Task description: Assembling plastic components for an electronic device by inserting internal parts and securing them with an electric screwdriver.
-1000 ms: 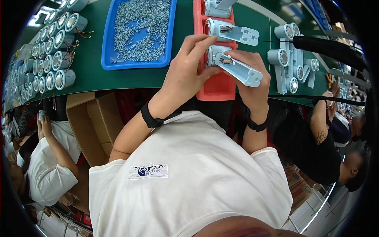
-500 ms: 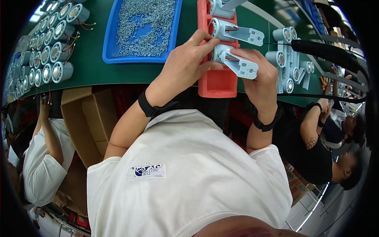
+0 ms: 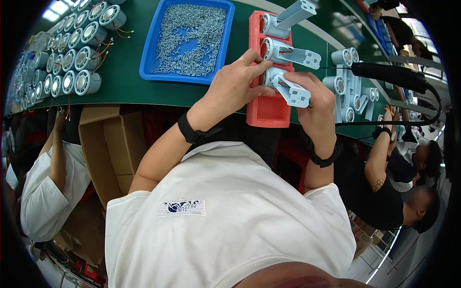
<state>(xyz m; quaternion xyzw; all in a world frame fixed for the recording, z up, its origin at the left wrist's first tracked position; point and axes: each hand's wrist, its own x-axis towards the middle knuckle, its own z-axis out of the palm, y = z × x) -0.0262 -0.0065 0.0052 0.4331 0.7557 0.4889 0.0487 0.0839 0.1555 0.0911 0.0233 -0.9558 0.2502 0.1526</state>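
A red foam holder [image 3: 269, 121] carries a row of light-blue cylindrical motor units. My left hand [image 3: 234, 82] grips the side of the nearest motor unit [image 3: 272, 79], thumb and fingers on its round face. My right hand [image 3: 318, 98] closes on the same unit's flat light-blue bracket [image 3: 297, 95], which slants to the right. Wires show inside that bracket. A second motor unit [image 3: 277, 49] sits just beyond, its bracket pointing right with coloured wires in it. Farthest away, a third motor unit [image 3: 274, 25] has its bracket angled up to the right.
A blue tray [image 3: 149, 72] of small screws lies left of the holder. Rows of motors [image 3: 87, 82] with loose wires fill the far left. At right are stacked light-blue units [image 3: 340, 85] and a black corded tool [image 3: 389, 70]. Co-workers sit on both sides.
The whole scene has shifted slightly down and to the right in view, apart from the co-workers. Both hands stay on the same motor unit.
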